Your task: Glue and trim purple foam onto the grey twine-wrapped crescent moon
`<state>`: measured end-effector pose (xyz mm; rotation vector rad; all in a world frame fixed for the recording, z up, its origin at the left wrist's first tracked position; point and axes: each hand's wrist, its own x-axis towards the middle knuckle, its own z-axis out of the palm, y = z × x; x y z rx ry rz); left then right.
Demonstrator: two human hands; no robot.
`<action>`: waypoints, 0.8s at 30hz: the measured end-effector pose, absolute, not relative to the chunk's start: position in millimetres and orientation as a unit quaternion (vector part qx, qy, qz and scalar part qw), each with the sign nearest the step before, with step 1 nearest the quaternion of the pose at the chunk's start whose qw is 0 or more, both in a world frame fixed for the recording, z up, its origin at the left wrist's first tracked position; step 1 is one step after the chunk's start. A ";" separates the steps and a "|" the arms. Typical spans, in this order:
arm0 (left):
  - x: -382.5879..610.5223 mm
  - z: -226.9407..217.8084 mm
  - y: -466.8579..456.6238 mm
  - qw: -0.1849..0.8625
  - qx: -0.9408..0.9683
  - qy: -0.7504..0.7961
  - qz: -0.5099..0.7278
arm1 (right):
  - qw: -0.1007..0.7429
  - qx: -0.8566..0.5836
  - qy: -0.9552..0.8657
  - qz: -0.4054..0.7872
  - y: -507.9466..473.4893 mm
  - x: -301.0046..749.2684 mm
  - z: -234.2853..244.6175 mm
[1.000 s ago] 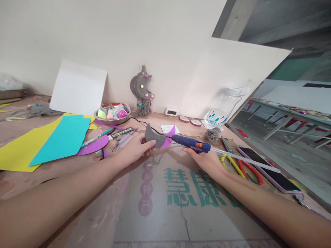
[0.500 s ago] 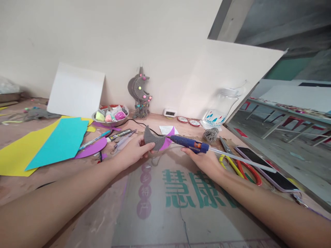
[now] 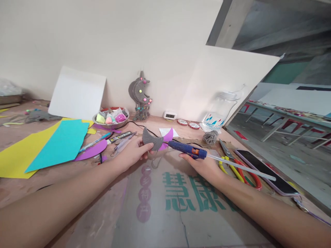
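My left hand [image 3: 138, 148] pinches a crescent moon [image 3: 153, 140], its left part wrapped in grey yarn and its right part bare purple [image 3: 169, 135]. A loop of grey yarn [image 3: 155, 163] hangs below it. My right hand [image 3: 200, 162] is wrapped round a blue hot glue gun [image 3: 184, 148] with a long clear glue stick [image 3: 240, 166] out of its back. The gun's nozzle points left at the purple part, close to where the yarn ends; whether they touch I cannot tell. The trigger fingers are hidden.
To the right lie a grey yarn ball [image 3: 210, 137], scissors [image 3: 239, 167] and a phone [image 3: 266, 168]; a clear plastic jar [image 3: 218, 112] stands behind. Coloured sheets [image 3: 59, 143], a cutter [image 3: 120, 137] and a bowl of clay [image 3: 111, 124] are left. A decorated moon [image 3: 140, 91] hangs on the wall.
The glue gun's nozzle has shifted slightly left and down along the crescent, and more of the upper purple tip shows. The left hand still holds the crescent; the view tilted slightly.
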<state>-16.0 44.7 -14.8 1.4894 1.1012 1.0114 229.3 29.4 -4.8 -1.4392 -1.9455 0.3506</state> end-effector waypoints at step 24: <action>-14.7 -6.7 41.0 0.502 0.590 0.469 0.425 | 0.299 -0.500 -0.811 0.050 25.3 225.7 -3.2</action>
